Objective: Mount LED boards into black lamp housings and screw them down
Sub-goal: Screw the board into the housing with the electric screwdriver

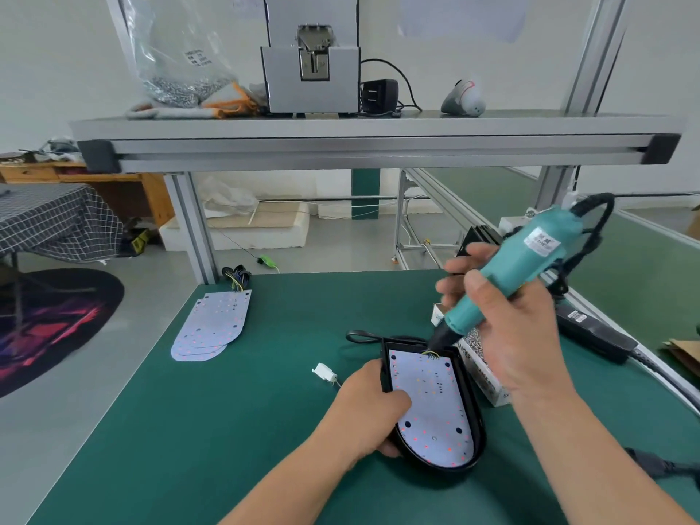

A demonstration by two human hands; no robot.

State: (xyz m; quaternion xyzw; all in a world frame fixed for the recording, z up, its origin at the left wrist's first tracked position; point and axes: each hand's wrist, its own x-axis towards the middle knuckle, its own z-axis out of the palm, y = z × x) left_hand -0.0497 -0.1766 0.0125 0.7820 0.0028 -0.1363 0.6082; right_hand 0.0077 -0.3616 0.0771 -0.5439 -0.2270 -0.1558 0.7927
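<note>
Head view: the left hand [373, 405] grips the left wall of the black lamp housing [471, 395] on the green desk [246, 430], fingers curled under its rim and thumb pressed on the white LED board [435, 403] lying inside. The right hand [507, 335] has its fingers wrapped round a teal electric screwdriver [519, 267], tilted, with its dark tip down at the board's far end, beyond the left thumb, by the small wires. A white box [488, 377] sits just under the right fingers. Spare LED boards [212, 327] lie stacked well to the left of the left fingers.
</note>
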